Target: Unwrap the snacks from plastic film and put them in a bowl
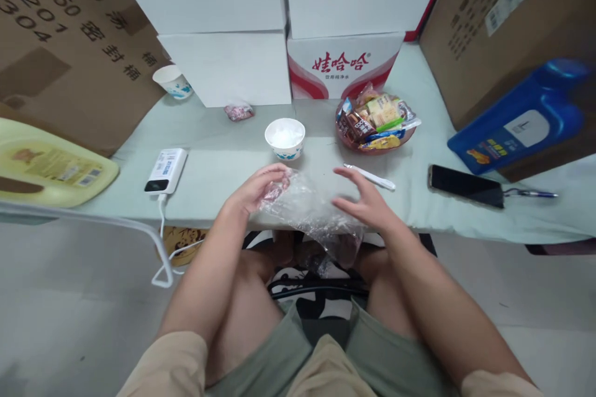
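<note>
A crumpled clear plastic bag [316, 211] lies at the table's front edge and hangs over it. My left hand [258, 189] is closed around the bag's left end, where something pinkish shows through the plastic. My right hand [365, 201] rests on the bag's right side with fingers stretched out and slightly spread. A white paper cup [285, 138] with white contents stands just behind the bag. A white pen-like tool [370, 177] lies beside my right hand.
A bowl of wrapped snacks [375, 124] sits at the back right. A black phone [465, 185], a blue pen [531, 193], a blue jug [521, 121], a power bank [166, 169], a yellow jug [51, 164], another cup [173, 80], a pink wrapped item [239, 111] and stacked boxes [344, 62] surround the table [218, 161].
</note>
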### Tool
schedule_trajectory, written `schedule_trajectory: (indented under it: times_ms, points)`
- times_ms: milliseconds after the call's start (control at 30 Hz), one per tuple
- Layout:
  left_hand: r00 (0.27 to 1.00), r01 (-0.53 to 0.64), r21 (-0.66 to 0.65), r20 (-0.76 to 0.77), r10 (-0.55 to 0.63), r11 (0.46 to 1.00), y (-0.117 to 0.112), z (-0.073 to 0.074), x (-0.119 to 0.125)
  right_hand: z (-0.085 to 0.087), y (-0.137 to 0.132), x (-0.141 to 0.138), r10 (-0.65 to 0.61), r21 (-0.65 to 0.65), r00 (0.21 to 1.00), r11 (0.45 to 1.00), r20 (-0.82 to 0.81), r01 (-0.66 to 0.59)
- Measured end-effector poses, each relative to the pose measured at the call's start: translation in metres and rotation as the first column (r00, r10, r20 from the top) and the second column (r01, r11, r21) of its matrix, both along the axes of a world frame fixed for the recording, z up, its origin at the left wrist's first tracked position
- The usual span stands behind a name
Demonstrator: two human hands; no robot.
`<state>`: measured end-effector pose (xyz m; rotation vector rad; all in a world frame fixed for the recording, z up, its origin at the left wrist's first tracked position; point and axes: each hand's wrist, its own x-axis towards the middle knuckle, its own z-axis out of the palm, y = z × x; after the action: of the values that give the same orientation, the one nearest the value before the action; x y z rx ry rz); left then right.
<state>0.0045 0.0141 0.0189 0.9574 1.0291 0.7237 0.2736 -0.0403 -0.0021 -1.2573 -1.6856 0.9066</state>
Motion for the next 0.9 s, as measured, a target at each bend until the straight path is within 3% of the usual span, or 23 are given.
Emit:
schedule_trajectory:
  times_ms: [67, 167, 233, 300, 400, 433, 500, 567, 700, 900]
  points:
    - [0.995, 0.095, -0.012, 0.022, -0.095, 0.995, -0.001, 0.006, 0.005, -0.002, 0.001, -0.015, 0.137, -0.091, 0.989, 0.986, -0.062, -0.142]
    - [0.979, 0.202, -0.026, 0.014, -0.202, 0.979, 0.004, 0.013, 0.006, -0.006, -0.001, -0.028, 0.230, -0.237, 0.967, 0.939, -0.108, -0.250]
    - [0.984, 0.177, -0.010, 0.008, -0.176, 0.984, 0.009, 0.013, 0.005, -0.006, -0.003, -0.031, 0.246, -0.312, 0.947, 0.901, -0.206, -0.302]
    - [0.998, 0.029, 0.039, 0.049, -0.031, 0.999, 0.010, 0.009, 0.008, -0.006, -0.005, -0.031, 0.196, -0.345, 0.919, 0.883, -0.341, -0.317]
    - [0.966, -0.187, 0.054, 0.193, 0.173, 0.981, 0.001, -0.004, 0.022, -0.006, -0.002, -0.033, -0.024, -0.381, 0.891, 0.909, -0.452, -0.168]
    - [0.961, -0.159, 0.023, 0.232, 0.149, 0.987, -0.004, -0.008, 0.028, -0.007, 0.000, -0.035, -0.109, -0.398, 0.876, 0.912, -0.469, -0.100]
    - [0.970, 0.012, -0.030, 0.243, -0.004, 0.999, -0.015, -0.014, 0.041, -0.009, 0.004, -0.039, -0.231, -0.442, 0.834, 0.897, -0.502, -0.018]
    - [0.988, 0.084, -0.028, 0.134, -0.080, 0.996, -0.023, -0.016, 0.050, -0.011, 0.007, -0.042, -0.273, -0.479, 0.806, 0.878, -0.525, -0.014]
    - [0.982, -0.090, 0.059, -0.162, 0.099, 0.994, -0.022, -0.012, 0.051, -0.014, 0.012, -0.038, -0.301, -0.509, 0.826, 0.860, -0.476, 0.020]
    - [0.977, -0.107, 0.038, -0.180, 0.113, 0.993, -0.015, -0.011, 0.044, -0.015, 0.013, -0.034, -0.351, -0.502, 0.825, 0.860, -0.443, 0.096]
